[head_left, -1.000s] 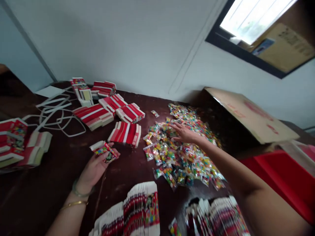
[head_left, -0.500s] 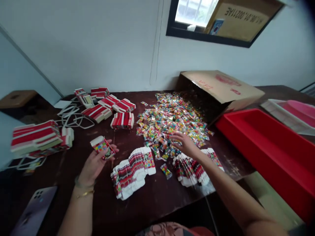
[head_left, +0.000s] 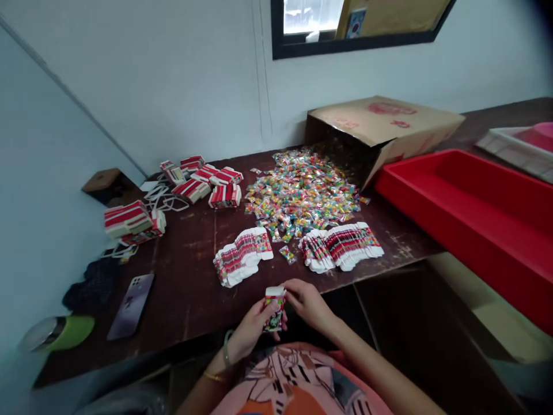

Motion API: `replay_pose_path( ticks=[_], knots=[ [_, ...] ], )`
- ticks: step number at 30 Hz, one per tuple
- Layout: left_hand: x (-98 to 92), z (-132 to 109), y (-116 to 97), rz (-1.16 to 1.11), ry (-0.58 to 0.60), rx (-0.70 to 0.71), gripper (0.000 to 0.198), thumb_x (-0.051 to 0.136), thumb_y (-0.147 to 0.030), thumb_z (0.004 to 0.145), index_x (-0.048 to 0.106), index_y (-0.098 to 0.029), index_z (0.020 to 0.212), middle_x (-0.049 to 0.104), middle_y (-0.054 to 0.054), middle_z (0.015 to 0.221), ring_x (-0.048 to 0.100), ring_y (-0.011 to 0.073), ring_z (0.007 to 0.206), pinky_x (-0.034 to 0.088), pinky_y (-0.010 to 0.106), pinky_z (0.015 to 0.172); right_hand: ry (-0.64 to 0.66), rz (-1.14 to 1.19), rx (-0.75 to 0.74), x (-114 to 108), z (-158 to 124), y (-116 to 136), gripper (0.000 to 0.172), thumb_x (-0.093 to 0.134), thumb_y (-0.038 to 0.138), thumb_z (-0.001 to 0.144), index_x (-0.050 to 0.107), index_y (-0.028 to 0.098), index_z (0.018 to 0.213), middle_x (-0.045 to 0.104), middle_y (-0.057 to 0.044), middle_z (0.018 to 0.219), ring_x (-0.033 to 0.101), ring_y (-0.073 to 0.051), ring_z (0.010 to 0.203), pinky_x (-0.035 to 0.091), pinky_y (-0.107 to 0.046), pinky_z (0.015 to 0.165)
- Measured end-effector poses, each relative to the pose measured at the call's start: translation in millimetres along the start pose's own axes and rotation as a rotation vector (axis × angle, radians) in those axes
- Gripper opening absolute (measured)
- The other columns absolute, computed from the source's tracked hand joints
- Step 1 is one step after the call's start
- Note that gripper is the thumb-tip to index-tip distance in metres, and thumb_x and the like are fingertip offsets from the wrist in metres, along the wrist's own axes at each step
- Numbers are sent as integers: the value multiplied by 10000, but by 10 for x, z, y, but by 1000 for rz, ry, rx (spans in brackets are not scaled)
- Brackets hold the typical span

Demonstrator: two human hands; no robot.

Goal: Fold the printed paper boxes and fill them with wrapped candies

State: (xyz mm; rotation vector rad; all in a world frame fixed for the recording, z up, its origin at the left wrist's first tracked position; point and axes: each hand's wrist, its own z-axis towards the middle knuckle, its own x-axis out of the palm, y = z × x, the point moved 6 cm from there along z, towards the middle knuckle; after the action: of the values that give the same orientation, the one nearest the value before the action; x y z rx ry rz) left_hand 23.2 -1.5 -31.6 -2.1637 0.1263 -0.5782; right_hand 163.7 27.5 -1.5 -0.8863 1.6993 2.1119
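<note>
Now, at the lower centre of the frame, both hands were together close to the body. The left hand [head_left: 248,331] was closed around a small, flat, printed cardboard carton with a white top end [head_left: 273,317], its thumb across the front and its fingers behind. The right hand [head_left: 311,304] was at the upper right corner of this carton, with its fingers bent and nearly together; whether they pinched the edge or hid a packet, I cannot tell.

Half a second before, the right hand was over the near side of the candy heap and the carton was farther left. In my judgement, this change meant that the work had passed from the heap to the carton's upper end.

A little farther, in the middle of the frame, stood two rows of white and red cartons, the left row [head_left: 244,256] and the right row [head_left: 345,245], pressed side by side. One loose clear packet of coloured candies [head_left: 287,255] lay between them. Behind them spread the large heap of similar candy packets [head_left: 306,193], reaching toward the opening of a brown cardboard box [head_left: 384,118] at the upper right.
</note>
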Motion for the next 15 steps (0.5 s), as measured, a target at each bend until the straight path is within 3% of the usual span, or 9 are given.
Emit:
replay_pose_path(
  ticks=[4, 7, 9, 12, 13, 15],
  knots=[
    [127, -61, -99, -76, 14, -22, 638, 375, -641, 865, 597, -93, 1105, 679, 115, 817, 649, 192, 660, 486, 231, 440, -56, -344, 19, -74, 257, -220, 324, 473, 236, 922, 591, 175, 1218, 570, -130, 1285, 515, -243, 1170, 411, -371, 982],
    [107, -69, -138, -92, -52, -11, 628, 357, -628, 879, 592, -101, 1127, 689, 119, 830, 663, 191, 655, 491, 229, 439, -25, -409, -4, 89, 392, -275, 465, 570, 269, 872, 518, 108, 1304, 446, -204, 1407, 384, -336, 1294, 312, -496, 1044],
    [46, -94, -155, -105, -117, 27, 624, 363, -631, 876, 589, -108, 1131, 695, 119, 843, 671, 196, 676, 500, 236, 455, 15, -424, -48, 260, 246, -251, 528, 621, 313, 838, 510, 113, 1313, 446, -203, 1413, 388, -349, 1292, 309, -517, 1038],
    [-74, -193, -143, -143, -224, 78, 649, 372, -663, 855, 589, -111, 1117, 701, 116, 857, 678, 202, 711, 508, 242, 488, 46, -384, -167, 441, -235, -209, 627, 661, 378, 792, 469, 171, 1352, 447, -162, 1426, 413, -361, 1264, 305, -549, 1030],
    [-101, -226, -110, -147, -249, 67, 661, 384, -679, 840, 593, -113, 1110, 703, 116, 859, 679, 202, 715, 499, 235, 486, 41, -324, -202, 447, -395, -209, 577, 651, 352, 801, 488, 198, 1332, 475, -144, 1408, 440, -356, 1236, 319, -546, 1019],
    [-117, -264, -31, -121, -284, 53, 686, 400, -703, 816, 600, -109, 1095, 703, 114, 840, 672, 201, 685, 473, 229, 464, 19, -130, -222, 366, -614, -226, 304, 508, 232, 897, 590, 244, 1189, 593, -92, 1278, 540, -264, 1117, 399, -432, 967]
  ],
)
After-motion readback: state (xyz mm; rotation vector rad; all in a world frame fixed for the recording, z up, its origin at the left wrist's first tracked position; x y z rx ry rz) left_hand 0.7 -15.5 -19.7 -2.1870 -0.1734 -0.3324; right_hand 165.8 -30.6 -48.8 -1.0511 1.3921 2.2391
